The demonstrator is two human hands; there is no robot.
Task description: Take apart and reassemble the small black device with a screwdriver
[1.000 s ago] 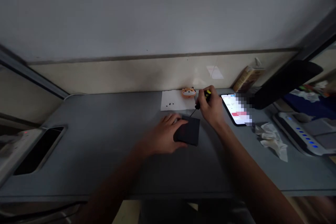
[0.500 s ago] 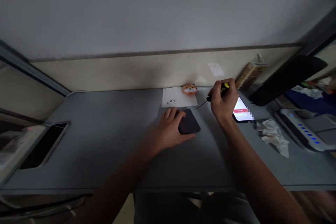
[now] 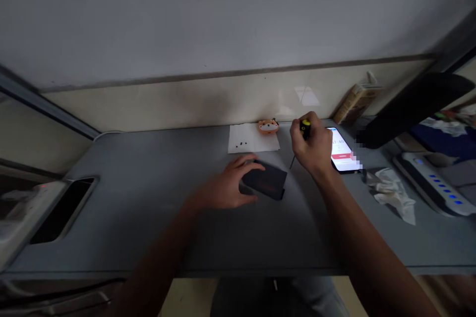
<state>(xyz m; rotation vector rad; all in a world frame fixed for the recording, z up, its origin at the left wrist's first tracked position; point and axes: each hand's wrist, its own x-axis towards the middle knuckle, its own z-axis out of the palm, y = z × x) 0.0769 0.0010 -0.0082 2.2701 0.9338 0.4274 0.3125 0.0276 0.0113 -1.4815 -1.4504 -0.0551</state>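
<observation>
A dark, flat, rectangular case (image 3: 266,180) with a faint reddish marking is over the grey desk. My left hand (image 3: 232,183) is curled around its left end, fingers along the far edge and thumb spread toward the near side. A short dark piece shows at the case's right corner. Up and to the right, my right hand (image 3: 314,141) is wrapped around the black-and-yellow handle of a screwdriver (image 3: 305,129). Its thin shaft points down, apart from the case. Behind the case, several tiny dark pieces (image 3: 241,143) lie on a white paper sheet (image 3: 238,133).
An orange animal-faced item (image 3: 268,127) sits on the paper's back right. Right of my right hand are a lit phone (image 3: 341,151), crumpled tissue (image 3: 392,193) and a power strip (image 3: 427,183). A dark phone-like device (image 3: 63,210) lies at the left. A wall stands behind the desk.
The case has turned, its right end swinging toward me. My left thumb has moved away from its near edge. My right hand has shifted slightly left, and the screwdriver now points more steeply down.
</observation>
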